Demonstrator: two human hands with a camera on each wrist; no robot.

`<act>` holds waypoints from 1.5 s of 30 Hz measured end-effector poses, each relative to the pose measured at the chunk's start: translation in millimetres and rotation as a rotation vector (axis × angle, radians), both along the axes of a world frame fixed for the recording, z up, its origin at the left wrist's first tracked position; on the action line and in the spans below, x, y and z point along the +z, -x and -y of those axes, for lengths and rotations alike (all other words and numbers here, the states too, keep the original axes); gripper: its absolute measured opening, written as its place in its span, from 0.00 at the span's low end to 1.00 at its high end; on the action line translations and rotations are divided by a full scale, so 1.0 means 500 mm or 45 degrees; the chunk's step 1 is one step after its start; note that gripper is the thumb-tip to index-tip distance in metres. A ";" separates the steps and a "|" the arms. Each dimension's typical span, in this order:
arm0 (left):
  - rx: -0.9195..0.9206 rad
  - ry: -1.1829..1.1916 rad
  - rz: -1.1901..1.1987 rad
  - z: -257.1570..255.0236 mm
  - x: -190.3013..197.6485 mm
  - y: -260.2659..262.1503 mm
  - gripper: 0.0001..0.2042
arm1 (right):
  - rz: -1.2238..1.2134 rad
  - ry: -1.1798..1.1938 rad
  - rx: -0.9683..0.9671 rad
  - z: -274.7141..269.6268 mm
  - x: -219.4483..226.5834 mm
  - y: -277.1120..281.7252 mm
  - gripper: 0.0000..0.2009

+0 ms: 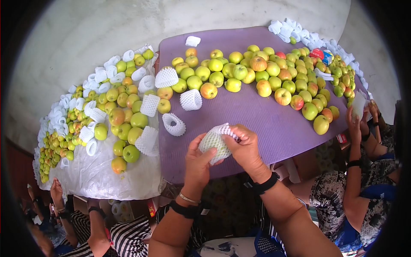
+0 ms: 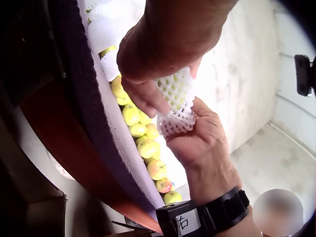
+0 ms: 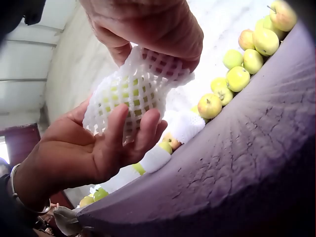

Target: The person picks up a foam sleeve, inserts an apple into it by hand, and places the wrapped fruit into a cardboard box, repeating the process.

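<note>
I am following from afar two bare hands, which are working in front of the near edge of a purple ribbed mat (image 1: 257, 122). The left hand (image 1: 198, 166) is curling round a round green apple (image 3: 134, 92) inside a white foam net sleeve (image 1: 214, 143), its thumb pressing near the front, so its grip is closing only as far as the fruit is allowing. I think it is cradling the apple this way to keep it steady without squeezing hard. The right hand (image 1: 245, 147) is pinching the upper rim of the sleeve between thumb and fingers, perhaps for controlling the loose edge; how deep its fingertips are reaching, I am not seeing well. Beyond the hands, an empty white ring-shaped net (image 1: 174, 125) is lying on the mat, and many yellow-green apples (image 1: 233, 85) are resting farther back, probably kept there for being within easy reach
</note>
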State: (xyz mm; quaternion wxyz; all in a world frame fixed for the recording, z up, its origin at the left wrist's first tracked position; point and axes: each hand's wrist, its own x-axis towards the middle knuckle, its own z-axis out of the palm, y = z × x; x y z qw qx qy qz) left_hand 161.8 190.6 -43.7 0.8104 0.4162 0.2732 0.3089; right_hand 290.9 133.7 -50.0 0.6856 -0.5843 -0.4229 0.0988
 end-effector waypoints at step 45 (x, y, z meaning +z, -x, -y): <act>-0.161 0.282 0.699 -0.040 0.004 0.030 0.24 | 0.142 -0.149 0.044 0.006 -0.020 0.060 0.09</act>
